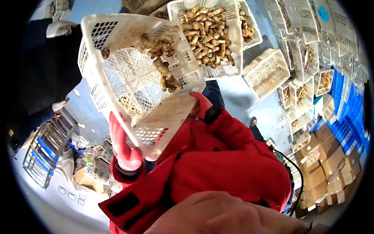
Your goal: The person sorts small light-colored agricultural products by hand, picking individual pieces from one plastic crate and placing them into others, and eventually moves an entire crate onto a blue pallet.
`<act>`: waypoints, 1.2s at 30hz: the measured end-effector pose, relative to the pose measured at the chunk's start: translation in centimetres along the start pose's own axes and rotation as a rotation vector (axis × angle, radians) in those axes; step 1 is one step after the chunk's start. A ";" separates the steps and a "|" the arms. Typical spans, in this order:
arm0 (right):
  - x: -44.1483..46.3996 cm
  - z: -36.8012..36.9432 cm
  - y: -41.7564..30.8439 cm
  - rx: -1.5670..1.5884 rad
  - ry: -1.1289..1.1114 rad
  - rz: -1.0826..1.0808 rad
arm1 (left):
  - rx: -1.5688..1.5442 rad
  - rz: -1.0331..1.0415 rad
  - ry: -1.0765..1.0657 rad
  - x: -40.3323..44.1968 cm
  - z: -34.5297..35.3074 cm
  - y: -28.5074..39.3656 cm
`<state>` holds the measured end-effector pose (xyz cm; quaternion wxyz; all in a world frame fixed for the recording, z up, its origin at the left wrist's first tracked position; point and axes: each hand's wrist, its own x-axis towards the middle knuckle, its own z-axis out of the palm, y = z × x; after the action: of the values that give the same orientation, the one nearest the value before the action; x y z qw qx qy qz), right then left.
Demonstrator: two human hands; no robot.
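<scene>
A white perforated plastic basket (136, 144) is tilted up in front of my red jacket. Several brown mushrooms (161, 68) lie inside it, along the wall on its right side. My left hand (124, 144), in a pink glove, grips the basket's near left edge. At the near right corner my right hand (200, 105), also pink-gloved, holds the rim, its fingers partly hidden by the basket. Just beyond on the right stands another white basket (238, 50) full of mushrooms (208, 33).
Another person's gloved hand (61, 29) and dark clothing are at the left. A white basket (267, 74) stands on the floor to the right. Stacked baskets (304, 58) and cardboard boxes (331, 160) line the right side. A metal rack (46, 148) is at the lower left.
</scene>
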<state>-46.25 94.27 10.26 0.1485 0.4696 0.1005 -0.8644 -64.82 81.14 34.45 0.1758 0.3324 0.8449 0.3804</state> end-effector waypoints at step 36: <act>0.0 -0.8 -5.3 0.383 -0.248 0.459 | 0.405 0.212 -0.120 6.3 5.5 11.5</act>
<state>-47.48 99.50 9.96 0.2597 0.3905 -0.1915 -0.8622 -61.39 94.08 39.36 0.1146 0.4699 0.8523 0.1990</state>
